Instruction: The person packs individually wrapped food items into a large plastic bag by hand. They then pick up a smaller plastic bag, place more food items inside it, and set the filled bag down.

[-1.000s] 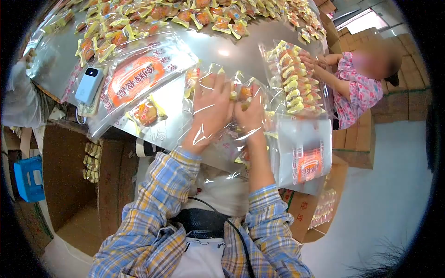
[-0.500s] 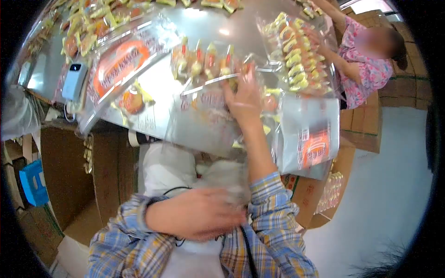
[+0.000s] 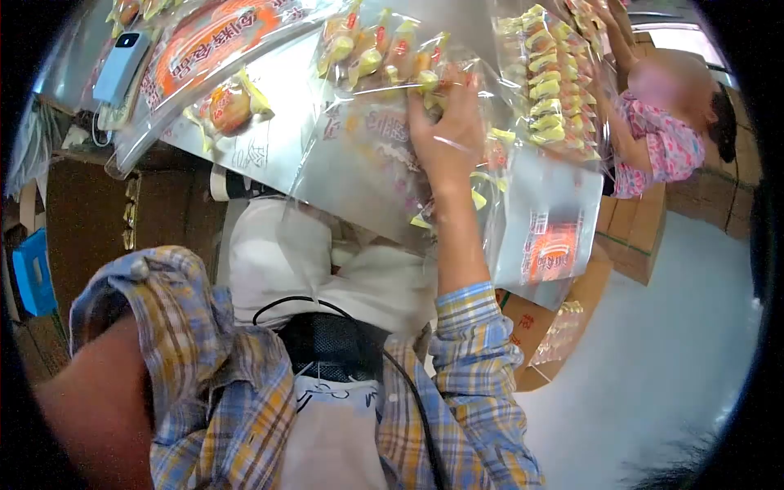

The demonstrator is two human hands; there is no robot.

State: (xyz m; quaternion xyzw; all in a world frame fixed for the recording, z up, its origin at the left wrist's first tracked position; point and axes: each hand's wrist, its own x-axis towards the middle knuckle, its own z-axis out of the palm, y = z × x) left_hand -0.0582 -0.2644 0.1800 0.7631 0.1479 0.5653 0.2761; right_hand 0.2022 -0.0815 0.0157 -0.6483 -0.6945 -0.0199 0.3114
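My right hand [image 3: 449, 135] reaches forward over the metal table, with clear plastic around it. Its thumb and fingers straddle the near end of a row of wrapped pastries [image 3: 398, 51] in yellow and clear film; the fingertips are partly hidden by film and glare. A clear plastic bag [image 3: 347, 167] with red print spreads below the row, toward my lap. Of my left arm, only the plaid sleeve [image 3: 175, 310] and bare skin near the wrist show at the lower left. The left hand itself is outside the picture.
A printed bag [image 3: 216, 41] and a single wrapped pastry [image 3: 229, 109] lie left of the row, beside a light-blue power bank [image 3: 122, 67]. Flat printed bags [image 3: 549, 220] hang over the table's near edge. A filled bag [image 3: 559, 82] stands by a co-worker [image 3: 661, 139]. Cartons [image 3: 633, 220] stand right.
My left hand has swung from in front of my waist out to the lower left, out of the picture. My right hand stays at the pastry row. The view has shifted slightly.
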